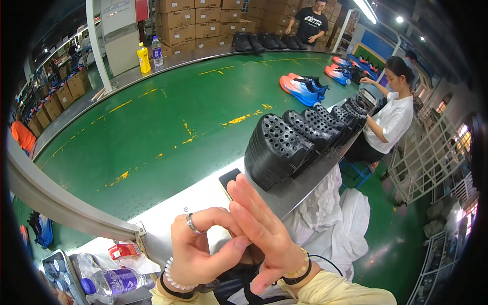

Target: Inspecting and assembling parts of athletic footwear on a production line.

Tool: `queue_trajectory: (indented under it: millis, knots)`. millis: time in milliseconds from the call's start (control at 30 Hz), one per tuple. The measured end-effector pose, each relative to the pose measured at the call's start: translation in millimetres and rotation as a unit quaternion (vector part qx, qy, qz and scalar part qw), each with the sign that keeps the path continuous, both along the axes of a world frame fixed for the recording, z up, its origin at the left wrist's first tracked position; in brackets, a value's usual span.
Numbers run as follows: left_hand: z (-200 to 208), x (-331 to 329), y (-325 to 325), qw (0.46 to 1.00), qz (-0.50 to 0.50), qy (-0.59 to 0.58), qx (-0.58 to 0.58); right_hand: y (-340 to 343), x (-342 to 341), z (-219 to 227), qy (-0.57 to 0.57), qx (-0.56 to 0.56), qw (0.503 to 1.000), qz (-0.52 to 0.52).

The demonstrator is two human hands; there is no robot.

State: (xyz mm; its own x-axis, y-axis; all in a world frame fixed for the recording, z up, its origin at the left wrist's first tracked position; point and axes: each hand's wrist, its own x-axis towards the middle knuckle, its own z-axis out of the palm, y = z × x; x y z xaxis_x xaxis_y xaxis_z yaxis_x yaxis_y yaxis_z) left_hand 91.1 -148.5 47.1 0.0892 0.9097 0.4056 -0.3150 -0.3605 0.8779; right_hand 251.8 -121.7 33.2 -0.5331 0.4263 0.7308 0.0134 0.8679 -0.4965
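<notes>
My left hand (195, 251) wears a ring and a bead bracelet, and its fingers curl so that forefinger and thumb press against my right hand. My right hand (262, 231) is flat with its fingers stretched up and to the left, lying across the left fingers. Neither hand visibly holds anything. Both hover above the metal rim (203, 195) of a green conveyor belt (168, 122). Just beyond the fingertips lies a dark phone (227, 178), and next to it a leaning row of black perforated shoe soles (277, 147). Something dark under my wrists is hidden.
Blue-and-orange shoes (301, 87) and black shoes (264, 40) lie farther along the belt. A seated co-worker in white (391, 119) works at the right. White cloth (333, 211), a wire rack (432, 152), a water bottle (114, 281), a yellow bottle (144, 57) and cardboard boxes (198, 23) surround the line.
</notes>
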Motion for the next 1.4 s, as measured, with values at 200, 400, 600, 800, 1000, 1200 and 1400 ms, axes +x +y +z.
queue_trajectory:
  millis: [200,400,600,800,1000,1200,1400]
  knots:
    - [3,1,-1,0.998,0.043,0.029,-0.040,-1,4,8,-0.056,0.056,0.992,-0.103]
    - [4,-2,3,0.997,0.017,0.019,-0.075,2,5,7,-0.109,0.068,0.985,-0.114]
    - [2,3,5,0.994,-0.007,-0.081,-0.079,5,4,-2,0.012,-0.036,0.999,0.034]
    - [-2,4,3,0.999,0.013,-0.006,0.043,-1,4,-2,0.036,-0.271,0.945,0.178]
    - [-4,4,0,0.997,0.054,0.016,0.051,-1,1,-2,0.047,-0.279,0.940,0.190]
    - [1,3,2,0.995,0.047,0.024,0.088,-5,-3,1,0.073,-0.276,0.941,0.182]
    - [-3,3,3,0.993,0.068,0.047,0.089,4,-2,-2,0.040,-0.100,0.988,0.109]
